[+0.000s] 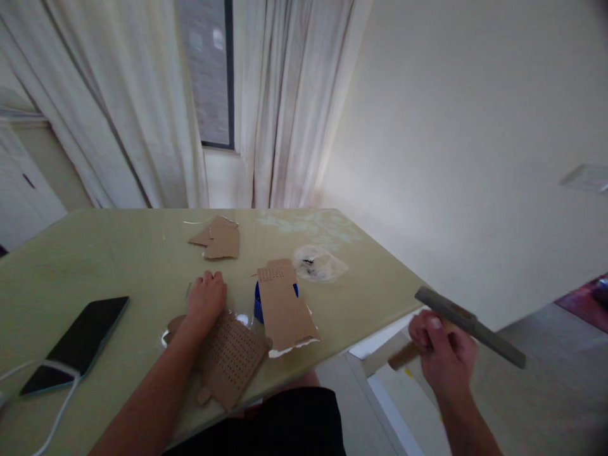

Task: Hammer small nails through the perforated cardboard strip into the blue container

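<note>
My right hand (444, 354) is closed round the brown wooden handle of a hammer (494, 342). Its long grey head slants down to the right, held in the air past the table's right edge. On the table, my left hand (208, 296) has its fingers curled downward; whatever lies under them is hidden. A piece of cardboard with rows of small holes (235, 354) lies beside my left wrist, near the front edge. To its right, a torn cardboard piece (287, 310) rests over a blue round object (258, 304), mostly covered.
Torn cardboard scraps (222, 240) lie farther back, and a crumpled clear plastic bag (320, 265) lies to the right. At left, a dark tablet or phone (78, 345) has a white cable (66, 405) across it. A wall (441, 158) rises beyond the table's right side.
</note>
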The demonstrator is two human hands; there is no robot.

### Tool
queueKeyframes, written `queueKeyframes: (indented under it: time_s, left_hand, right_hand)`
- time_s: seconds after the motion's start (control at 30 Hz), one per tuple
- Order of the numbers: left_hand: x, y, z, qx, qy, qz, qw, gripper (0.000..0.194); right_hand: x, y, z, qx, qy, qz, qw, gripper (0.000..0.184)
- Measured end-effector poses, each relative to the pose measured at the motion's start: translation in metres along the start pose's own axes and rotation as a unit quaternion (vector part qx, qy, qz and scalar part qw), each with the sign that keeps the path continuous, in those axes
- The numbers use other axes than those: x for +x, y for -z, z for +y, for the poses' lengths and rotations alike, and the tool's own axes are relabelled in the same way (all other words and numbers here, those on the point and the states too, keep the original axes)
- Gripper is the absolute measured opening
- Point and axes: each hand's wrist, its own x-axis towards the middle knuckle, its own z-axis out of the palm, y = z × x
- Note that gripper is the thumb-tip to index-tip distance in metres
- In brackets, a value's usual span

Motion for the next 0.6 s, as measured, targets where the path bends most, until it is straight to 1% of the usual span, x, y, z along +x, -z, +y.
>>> queueKeyframes:
  time_s: [0.07, 0.1, 0.13, 0.17, 0.23, 0.3, 0.37, 0.43, 0.47, 0.53, 0.6]
  left_hand:
    - [-0.001, -0.005, -0.001, 0.004, -0.014, -0.004, 1.000, 0.039]
    - [-0.001, -0.006, -0.002, 0.007, -0.017, -0.006, 1.000, 0.040]
    - [-0.001, -0.008, -0.002, 0.010, -0.018, -0.008, 1.000, 0.041]
    - [-0.002, -0.010, -0.003, 0.014, -0.017, -0.010, 1.000, 0.041]
    - [-0.002, -0.012, -0.003, 0.023, -0.014, -0.012, 1.000, 0.041]
    - [-0.001, -0.013, -0.006, 0.020, -0.007, -0.008, 1.000, 0.039]
    - [0.003, -0.013, -0.009, -0.014, 0.000, 0.006, 1.000, 0.035]
    - [0.007, -0.013, -0.011, -0.092, 0.006, 0.033, 0.995, 0.029]
    - [0.009, -0.013, -0.010, -0.143, 0.011, 0.050, 0.988, 0.026]
    - [0.007, -0.012, -0.003, -0.259, 0.023, 0.083, 0.962, 0.024]
    - [0.000, -0.008, 0.013, -0.375, 0.028, 0.093, 0.922, 0.028]
  right_hand:
    - [0.031, -0.060, 0.009, 0.077, 0.040, -0.025, 0.996, 0.051]
    - [0.042, -0.089, 0.016, 0.111, 0.061, -0.025, 0.992, 0.055]
    - [0.052, -0.117, 0.025, 0.131, 0.071, -0.020, 0.989, 0.058]
    - [0.060, -0.142, 0.035, 0.139, 0.073, -0.029, 0.987, 0.060]
    - [0.074, -0.184, 0.058, 0.128, 0.054, -0.044, 0.989, 0.064]
    - [0.087, -0.215, 0.083, 0.104, 0.008, -0.056, 0.993, 0.058]
    - [0.095, -0.236, 0.105, 0.080, -0.019, -0.067, 0.994, 0.055]
    - [0.098, -0.248, 0.121, 0.070, -0.031, -0.071, 0.995, 0.054]
    - [0.099, -0.251, 0.125, 0.072, -0.034, -0.071, 0.994, 0.054]
    - [0.097, -0.251, 0.130, 0.090, -0.037, -0.065, 0.993, 0.053]
    - [0.095, -0.246, 0.129, 0.121, -0.038, -0.053, 0.991, 0.055]
